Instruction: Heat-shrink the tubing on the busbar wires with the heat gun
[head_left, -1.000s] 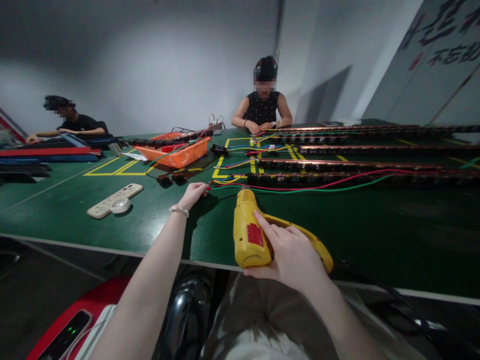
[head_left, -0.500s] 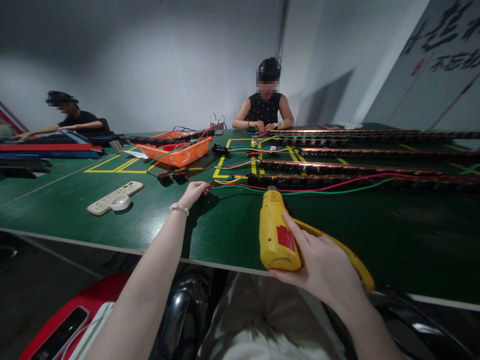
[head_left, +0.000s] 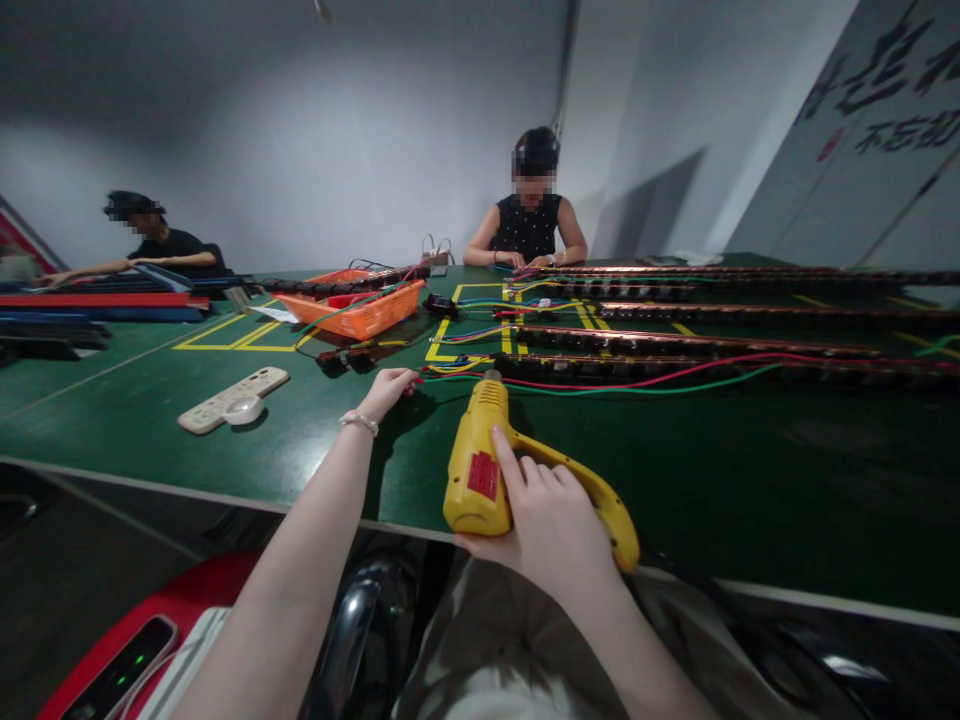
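My right hand [head_left: 551, 525] grips a yellow heat gun [head_left: 476, 455] with a red label, its nozzle aimed at the wire ends in front of me. My left hand [head_left: 386, 390], a bead bracelet at its wrist, reaches forward with fingers pinched on the ends of the red and green wires [head_left: 600, 385]. These wires run right along a long black power strip with copper bars [head_left: 675, 366] on the green table [head_left: 750, 470].
More long copper-barred strips [head_left: 697, 340] lie further back on the right. An orange basket [head_left: 360, 310] of parts, a white remote [head_left: 232, 398] and a white round object sit at left. One person sits opposite, another at the far left by stacked rails.
The heat gun swung right half a second ago, then came back left, and now points close to the wire ends. The left hand has stayed on the wires.
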